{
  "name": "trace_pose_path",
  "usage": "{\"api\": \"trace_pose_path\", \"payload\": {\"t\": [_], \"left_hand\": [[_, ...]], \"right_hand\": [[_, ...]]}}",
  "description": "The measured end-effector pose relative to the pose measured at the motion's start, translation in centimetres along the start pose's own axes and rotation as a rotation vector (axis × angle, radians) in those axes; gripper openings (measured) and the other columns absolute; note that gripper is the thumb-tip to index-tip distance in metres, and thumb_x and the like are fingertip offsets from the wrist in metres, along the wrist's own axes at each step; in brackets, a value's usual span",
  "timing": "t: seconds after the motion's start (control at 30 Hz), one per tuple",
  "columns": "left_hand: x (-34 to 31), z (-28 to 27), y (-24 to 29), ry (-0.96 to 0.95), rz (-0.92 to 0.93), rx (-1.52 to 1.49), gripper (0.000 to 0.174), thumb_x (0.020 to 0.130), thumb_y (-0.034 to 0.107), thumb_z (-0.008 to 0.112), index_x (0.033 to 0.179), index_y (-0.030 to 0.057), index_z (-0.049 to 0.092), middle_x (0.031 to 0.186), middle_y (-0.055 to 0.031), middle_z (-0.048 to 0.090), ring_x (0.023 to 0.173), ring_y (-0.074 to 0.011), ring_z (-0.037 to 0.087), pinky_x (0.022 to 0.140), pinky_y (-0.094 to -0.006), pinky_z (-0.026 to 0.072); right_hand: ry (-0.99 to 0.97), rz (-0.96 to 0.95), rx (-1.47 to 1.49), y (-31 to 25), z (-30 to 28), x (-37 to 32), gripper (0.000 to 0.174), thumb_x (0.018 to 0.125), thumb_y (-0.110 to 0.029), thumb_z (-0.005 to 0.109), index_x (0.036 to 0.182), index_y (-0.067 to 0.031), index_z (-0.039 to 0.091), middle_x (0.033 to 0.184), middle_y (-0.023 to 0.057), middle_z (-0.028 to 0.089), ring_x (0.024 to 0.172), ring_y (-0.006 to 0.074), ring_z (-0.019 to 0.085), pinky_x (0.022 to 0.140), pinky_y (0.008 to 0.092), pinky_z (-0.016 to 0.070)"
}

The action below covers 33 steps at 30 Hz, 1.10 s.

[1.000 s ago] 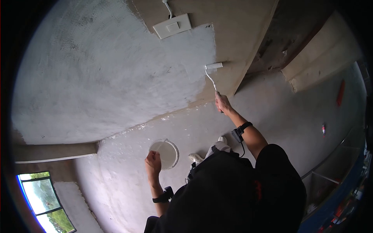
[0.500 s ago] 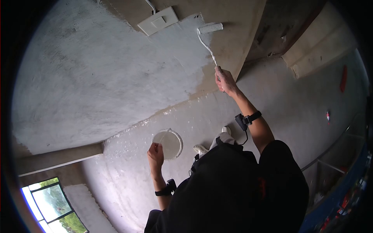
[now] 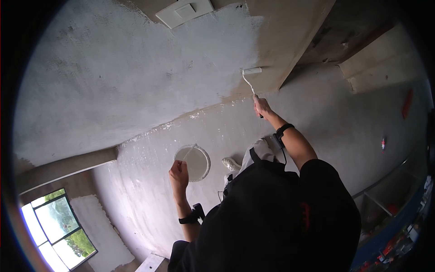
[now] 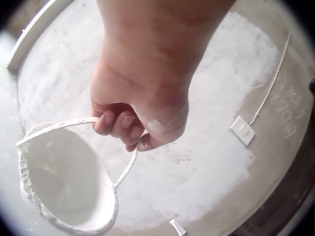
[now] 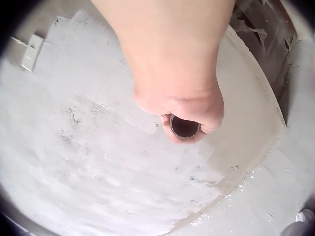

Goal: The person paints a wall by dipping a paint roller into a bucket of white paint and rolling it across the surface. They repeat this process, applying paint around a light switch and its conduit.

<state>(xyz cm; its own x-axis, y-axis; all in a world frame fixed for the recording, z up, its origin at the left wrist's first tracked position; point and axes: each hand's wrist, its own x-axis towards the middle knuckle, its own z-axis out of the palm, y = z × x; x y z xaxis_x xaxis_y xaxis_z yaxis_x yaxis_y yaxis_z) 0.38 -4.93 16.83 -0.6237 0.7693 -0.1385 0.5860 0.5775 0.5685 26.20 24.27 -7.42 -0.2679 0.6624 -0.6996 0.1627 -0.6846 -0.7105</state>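
We grip the paint roller [image 3: 252,71] in the right hand [image 3: 262,107], the nearer one; its head [image 3: 256,70] lies beyond the fingers, crosswise to the shaft [image 3: 248,82], at the wall [image 3: 136,81], seemingly touching it. Our left hand [image 3: 179,174] curls round the bail [image 4: 64,124] of the bucket [image 4: 25,179], well apart.

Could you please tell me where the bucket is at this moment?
In the head view, the bucket is just left of centre, with the left hand gripping its handle and a shoe to its right.
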Motion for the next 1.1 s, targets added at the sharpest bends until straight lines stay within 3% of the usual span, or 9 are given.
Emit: {"api": "trace_pose_path", "payload": {"t": [0.27, 0.57, 0.67, 0.7, 0.73, 0.97, 1.1], "left_hand": [[-0.8, -0.4, -0.6, -0.022, -0.212, -0.130, 0.021, 0.091, 0.014, 0.057, 0.081, -0.0040, 0.058, 0.055, -0.0043, 0.046, 0.052, -0.0087, 0.038, 0.048, -0.0290, 0.0332], [0.1, 0.9, -4.6, -0.114, -0.188, -0.264, 0.020, 0.091, 0.014, 0.056, 0.085, -0.0051, 0.059, 0.060, -0.0092, 0.055, 0.054, -0.0102, 0.043, 0.052, -0.0303, 0.0383], [0.6, 2.6, -6.0, -0.153, -0.051, -0.207, 0.018, 0.091, 0.012, 0.055, 0.085, -0.0045, 0.057, 0.065, -0.0188, 0.059, 0.055, -0.0301, 0.057, 0.055, -0.0380, 0.0434], [0.5, 3.4, -6.8, -0.190, -0.021, -0.190, 0.018, 0.091, 0.013, 0.055, 0.083, -0.0037, 0.055, 0.071, -0.0236, 0.060, 0.064, -0.0428, 0.059, 0.057, -0.0422, 0.0454], [0.4, 3.8, -7.1, -0.202, -0.003, -0.211, 0.017, 0.090, 0.012, 0.055, 0.081, -0.0020, 0.055, 0.072, -0.0238, 0.061, 0.067, -0.0450, 0.060, 0.057, -0.0454, 0.0459], [0.7, 8.7, -11.5, -0.251, 0.026, -0.165, 0.014, 0.089, 0.015, 0.056, 0.082, 0.0028, 0.054, 0.066, -0.0210, 0.061, 0.065, -0.0445, 0.060, 0.057, -0.0510, 0.0469], [0.9, 10.6, -13.6, -0.275, -0.039, -0.176, 0.014, 0.089, 0.013, 0.057, 0.081, 0.0027, 0.052, 0.065, -0.0202, 0.061, 0.064, -0.0435, 0.060, 0.055, -0.0497, 0.0463]], "right_hand": [[-0.039, -0.010, 0.003, -4.5, 0.3, -6.3, 0.052, 0.097, -0.055, 0.041, 0.072, -0.0094, 0.044, 0.051, -0.0034, 0.036, 0.037, 0.0093, 0.033, 0.036, 0.0282, 0.0295], [0.001, -0.079, 0.072, -8.7, 0.5, -13.4, 0.048, 0.098, -0.052, 0.045, 0.075, -0.0098, 0.044, 0.051, -0.0030, 0.035, 0.037, 0.0089, 0.032, 0.036, 0.0272, 0.0283], [0.017, -0.075, 0.048, -7.7, 1.8, -14.1, 0.047, 0.098, -0.053, 0.045, 0.077, -0.0100, 0.045, 0.051, -0.0031, 0.036, 0.037, 0.0088, 0.031, 0.036, 0.0270, 0.0273], [0.016, -0.006, 0.059, -6.7, 2.5, -14.5, 0.048, 0.098, -0.054, 0.045, 0.077, -0.0105, 0.046, 0.052, -0.0035, 0.036, 0.038, 0.0079, 0.031, 0.036, 0.0262, 0.0266], [0.018, 0.067, 0.071, -5.6, 3.1, -14.9, 0.049, 0.098, -0.056, 0.044, 0.078, -0.0110, 0.046, 0.052, -0.0040, 0.036, 0.038, 0.0070, 0.031, 0.036, 0.0253, 0.0259], [0.122, 0.017, -0.079, -2.0, 7.0, -10.3, 0.050, 0.097, -0.057, 0.045, 0.078, -0.0106, 0.046, 0.052, -0.0033, 0.036, 0.036, 0.0084, 0.030, 0.034, 0.0263, 0.0258], [0.167, -0.082, 0.043, -0.8, 10.4, -7.3, 0.050, 0.099, -0.052, 0.043, 0.073, -0.0104, 0.042, 0.050, -0.0031, 0.033, 0.036, 0.0080, 0.028, 0.033, 0.0258, 0.0227]]}}
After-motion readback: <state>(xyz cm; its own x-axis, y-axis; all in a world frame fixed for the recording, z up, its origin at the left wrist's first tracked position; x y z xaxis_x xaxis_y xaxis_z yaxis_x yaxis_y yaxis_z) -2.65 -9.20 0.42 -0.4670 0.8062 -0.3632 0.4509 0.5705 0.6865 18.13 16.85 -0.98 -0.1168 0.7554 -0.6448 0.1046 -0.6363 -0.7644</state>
